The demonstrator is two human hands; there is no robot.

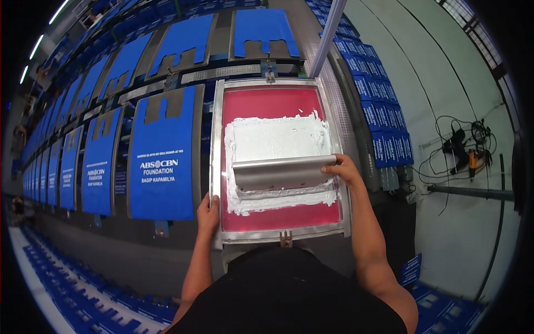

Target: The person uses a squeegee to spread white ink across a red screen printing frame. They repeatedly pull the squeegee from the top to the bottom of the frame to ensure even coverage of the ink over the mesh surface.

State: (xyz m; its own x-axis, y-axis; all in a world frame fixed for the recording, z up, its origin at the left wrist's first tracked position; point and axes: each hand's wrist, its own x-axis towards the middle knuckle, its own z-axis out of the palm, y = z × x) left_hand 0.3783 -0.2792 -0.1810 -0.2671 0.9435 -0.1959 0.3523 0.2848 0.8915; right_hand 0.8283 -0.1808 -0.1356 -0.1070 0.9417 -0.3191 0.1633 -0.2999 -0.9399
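Observation:
A silver-edged screen printing frame (218, 139) with red mesh lies in front of me. White ink (278, 133) covers the middle of the mesh in a thick, rough-edged patch. Across this ink rests a wide grey metal squeegee (281, 173), tilted, its lower edge on the mesh. My right hand (346, 170) grips the squeegee by its right end, thumb on top. At the frame's lower left edge, my left hand (207, 214) is closed around the metal side. Whatever lies beneath the mesh is hidden.
Blue printed bag panels (161, 156) lie on boards in long rows to the left. More blue pieces (384, 111) are laid out along the right. A metal post (328, 39) rises beyond the frame. Tangled cables (481, 133) hang on the right wall.

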